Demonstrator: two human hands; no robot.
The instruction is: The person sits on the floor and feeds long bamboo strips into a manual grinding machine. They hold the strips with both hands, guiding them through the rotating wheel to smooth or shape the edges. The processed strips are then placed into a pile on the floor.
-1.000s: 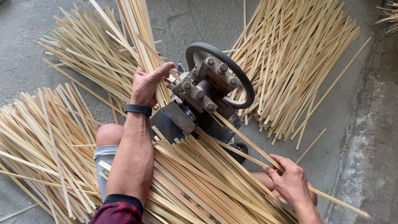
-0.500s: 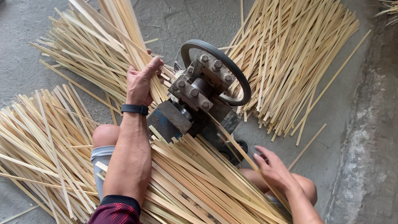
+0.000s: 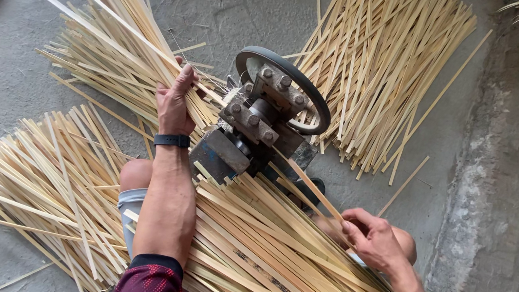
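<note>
- I logged my left hand (image 3: 175, 106) stretched forward on the far side of the small grey metal splitting machine with its dark round handwheel (image 3: 267, 117). A black wristband (image 3: 172, 140) sat on that wrist.
- Left fingers were nearly straight and laid flat over the pale split bamboo strips (image 3: 116, 23) leaving the machine on its left; the thumb lay alongside. It looked like pressing or a loose hold, not a tight fist; I could not tell if the thumb closed under the strips.
- My right hand (image 3: 375, 239) was low on the near right, just beside the machine's feed side. Its fingertips were pinched together on one thin pale bamboo slat (image 3: 311, 185) that ran up and left from the hand into the machine's body.
- That slat lay on top of a thick heap of longer bamboo slats across my lap (image 3: 258, 265), which covered both knees; only the left knee (image 3: 135, 174) showed clearly.
- A flat fan of short bamboo strips (image 3: 387, 69) lay on the grey concrete floor (image 3: 5, 68) beyond the machine to the right, well apart from both hands.
- Another spread pile of strips (image 3: 43, 185) lay on the floor at my left, near the left forearm.
- A rough concrete kerb (image 3: 510, 197) ran along the right edge.
</note>
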